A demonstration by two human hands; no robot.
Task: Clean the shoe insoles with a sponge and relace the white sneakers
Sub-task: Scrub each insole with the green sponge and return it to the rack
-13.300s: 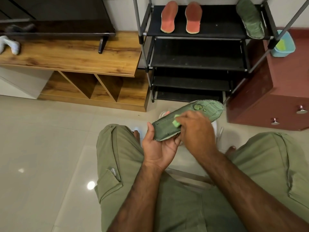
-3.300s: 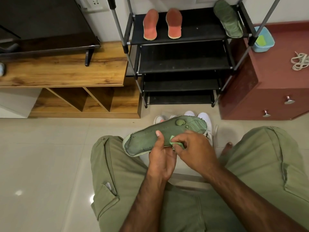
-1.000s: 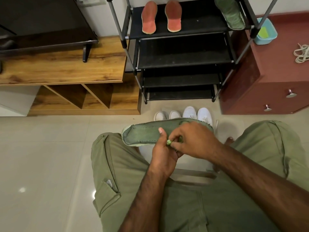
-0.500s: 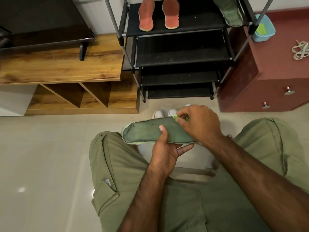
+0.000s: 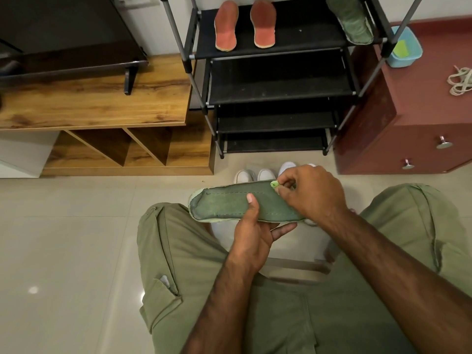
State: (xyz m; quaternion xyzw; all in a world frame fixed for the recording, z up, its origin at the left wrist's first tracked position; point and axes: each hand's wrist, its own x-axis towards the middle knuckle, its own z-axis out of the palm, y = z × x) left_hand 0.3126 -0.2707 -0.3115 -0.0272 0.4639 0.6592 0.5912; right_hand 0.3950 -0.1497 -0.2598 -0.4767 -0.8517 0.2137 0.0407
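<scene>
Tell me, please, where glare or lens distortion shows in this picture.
Head view: two glare spots on the glossy floor at lower left; wide-angle distortion splays the shoe rack posts outward at top; the green insole gripped by the left hand and the sponge pinched by the right hand are sharp and evenly lit.

The flat fabric insole [image 5: 229, 206] is dark green with dashed stitching, the small sponge scrap [image 5: 274, 184] lime green, the sneakers [image 5: 265, 173] white, the shelved insole pair [image 5: 226, 26] orange-red.

Sneakers [image 5: 265, 173] before rack [image 5: 281, 90]; insole [image 5: 229, 204] over sneakers; cabinet [image 5: 421, 103] right of rack, bench [image 5: 97, 103] left.
</scene>
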